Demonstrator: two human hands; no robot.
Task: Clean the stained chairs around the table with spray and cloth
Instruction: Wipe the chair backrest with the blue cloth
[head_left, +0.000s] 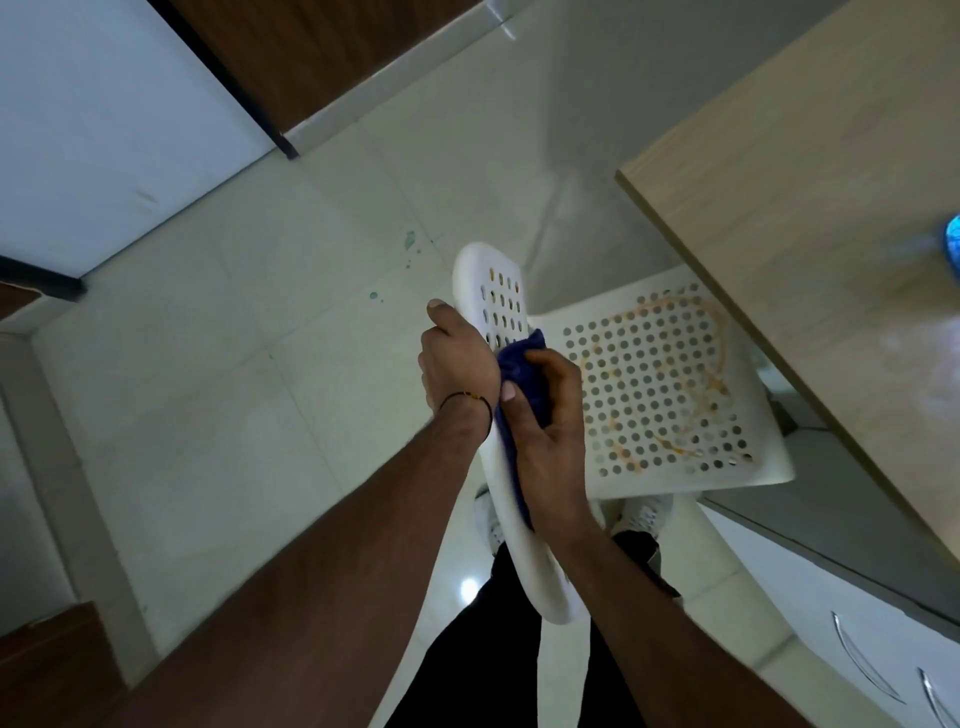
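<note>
Stands over a white perforated chair (675, 480), with white shoes (644, 512) on the tiled floor (208, 389) beneath it. Grips the upper rim of the backrest (501, 291) with the left hand (457, 358), a thin dark bracelet (470, 397) at the wrist. Clutches a dark blue cloth (524, 374) in the right hand (553, 421), pressing it against the backrest's inner face just beside the left hand. Looks down on orange stain lines (701, 317) looping across the seat's holes. Sees the seat's far corner tucked under a pale wooden surface (779, 182), a blurred blue object (953, 244) at the right edge of view, and green specks (409, 241) on the floor near the backrest.
</note>
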